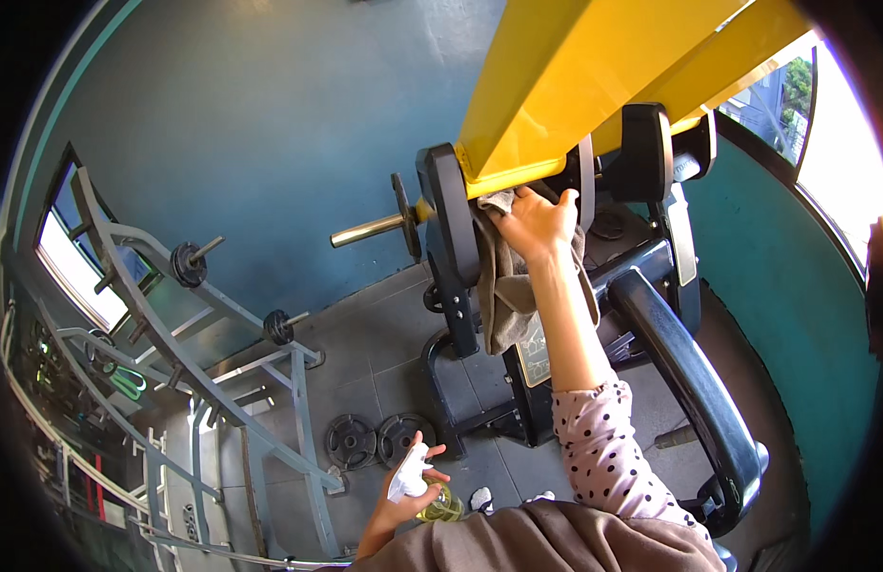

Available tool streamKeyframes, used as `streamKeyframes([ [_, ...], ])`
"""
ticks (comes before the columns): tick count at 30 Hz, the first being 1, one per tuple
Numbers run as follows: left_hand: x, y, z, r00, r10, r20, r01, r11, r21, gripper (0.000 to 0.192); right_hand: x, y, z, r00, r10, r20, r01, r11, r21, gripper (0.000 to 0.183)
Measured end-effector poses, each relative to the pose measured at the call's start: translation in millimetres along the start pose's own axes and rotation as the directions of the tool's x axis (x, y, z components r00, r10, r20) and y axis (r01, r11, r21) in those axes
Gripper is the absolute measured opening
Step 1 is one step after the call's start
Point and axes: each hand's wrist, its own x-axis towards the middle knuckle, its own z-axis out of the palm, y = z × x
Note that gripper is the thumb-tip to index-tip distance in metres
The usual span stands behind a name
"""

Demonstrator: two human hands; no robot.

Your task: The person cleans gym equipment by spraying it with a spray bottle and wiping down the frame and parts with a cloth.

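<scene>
My right hand (pixel 541 223) reaches up to the lower end of a yellow machine arm (pixel 534 136), palm towards me and thumb out to the right. It holds a grey-brown cloth (pixel 509 307), which is bunched under the yellow edge and hangs down beside the black guard (pixel 448 214). Some of the fingertips are hidden behind the cloth and the arm. Low in the view, close to my body, my left hand (pixel 393 509) grips a spray bottle with a white trigger head (pixel 410 473) and yellowish liquid in its clear body (pixel 445 504).
A metal weight peg (pixel 366 230) juts left from the machine. At right is a black padded bar (pixel 688 386). Two weight plates (pixel 350 441) lie on the tiled floor (pixel 484 386). A grey rack (pixel 198 365) with small plates (pixel 189 264) stands left; a window (pixel 777 107) is at right.
</scene>
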Motion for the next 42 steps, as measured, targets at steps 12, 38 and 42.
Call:
streamKeyframes([
  [12, -13, -7, -4, 0.998, 0.051, -0.02, -0.051, 0.999, -0.005, 0.089, 77, -7, -19, 0.951, -0.179, -0.251, 0.214, 0.969, 0.121, 0.056],
  [38, 29, 11, 17, 0.99, -0.02, 0.139, 0.014, 0.999, 0.045, 0.092, 28, 14, 1, 0.999, -0.03, 0.033, 0.025, 0.991, 0.131, 0.077],
  [42, 17, 18, 15, 0.998, -0.024, 0.057, 0.023, 1.0, 0.022, 0.091, 10, 27, 9, 0.992, 0.074, -0.1, -0.058, 0.986, 0.153, 0.075],
])
